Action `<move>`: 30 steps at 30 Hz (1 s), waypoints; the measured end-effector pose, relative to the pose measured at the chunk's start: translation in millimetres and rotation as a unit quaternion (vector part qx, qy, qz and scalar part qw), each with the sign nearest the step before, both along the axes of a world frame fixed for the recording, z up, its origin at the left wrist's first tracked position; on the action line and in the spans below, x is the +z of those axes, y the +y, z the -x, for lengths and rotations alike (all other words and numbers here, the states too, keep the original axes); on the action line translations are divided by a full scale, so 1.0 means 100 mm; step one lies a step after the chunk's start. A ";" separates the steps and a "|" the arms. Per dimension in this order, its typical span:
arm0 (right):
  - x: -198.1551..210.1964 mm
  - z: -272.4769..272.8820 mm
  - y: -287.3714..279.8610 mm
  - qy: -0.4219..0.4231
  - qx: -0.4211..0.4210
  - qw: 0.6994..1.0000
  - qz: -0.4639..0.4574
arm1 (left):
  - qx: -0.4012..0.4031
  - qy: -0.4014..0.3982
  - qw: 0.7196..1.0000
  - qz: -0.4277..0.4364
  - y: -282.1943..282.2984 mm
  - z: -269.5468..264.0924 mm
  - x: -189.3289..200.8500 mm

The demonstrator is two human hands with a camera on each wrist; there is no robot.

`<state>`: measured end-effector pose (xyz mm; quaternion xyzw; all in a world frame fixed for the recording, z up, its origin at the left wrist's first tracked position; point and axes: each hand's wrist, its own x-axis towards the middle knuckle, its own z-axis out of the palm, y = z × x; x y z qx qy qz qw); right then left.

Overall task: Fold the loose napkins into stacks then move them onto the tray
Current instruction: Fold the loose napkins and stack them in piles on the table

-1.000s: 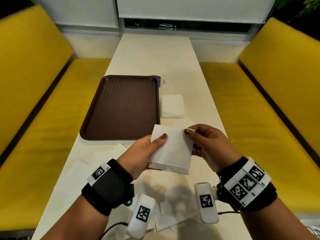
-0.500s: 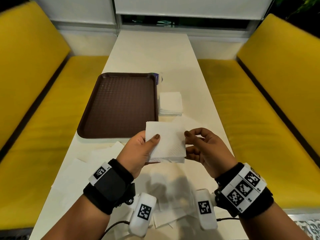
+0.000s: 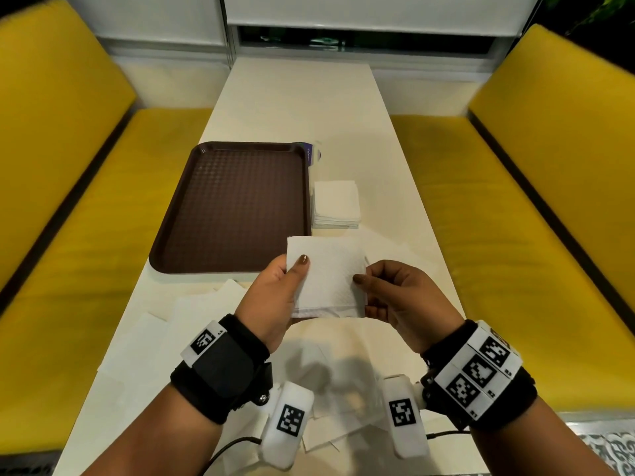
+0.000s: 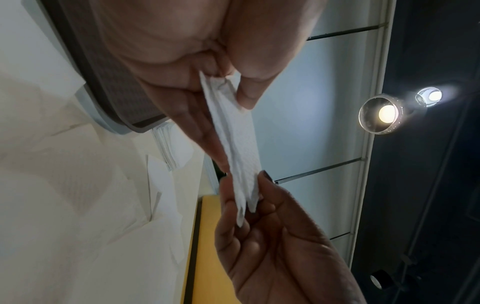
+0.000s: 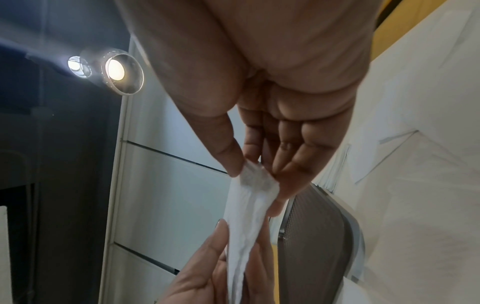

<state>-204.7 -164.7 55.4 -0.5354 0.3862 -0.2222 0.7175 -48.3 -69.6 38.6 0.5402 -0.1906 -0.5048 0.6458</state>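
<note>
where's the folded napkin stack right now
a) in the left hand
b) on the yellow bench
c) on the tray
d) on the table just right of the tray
d: the stack sits on the table beside the right edge of the tray, whose surface is bare; the left hand and right hand pinch only a single napkin.

Folded white napkin [image 4: 235,131] pinched between left hand [image 4: 187,57] and right hand [image 4: 272,242], beside tray [image 4: 114,86].
</note>
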 end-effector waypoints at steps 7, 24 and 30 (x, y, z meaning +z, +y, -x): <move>-0.01 -0.01 -0.03 -0.013 0.007 1.000 -0.019 | 0.029 0.010 1.000 0.003 -0.02 0.06 0.00; -0.02 -0.03 -0.07 -0.018 0.023 0.999 0.035 | 0.064 0.065 0.995 0.035 -0.09 0.09 0.00; 0.01 -0.04 -0.08 -0.019 0.030 0.998 0.047 | 0.052 0.036 0.996 0.057 -0.08 0.06 0.00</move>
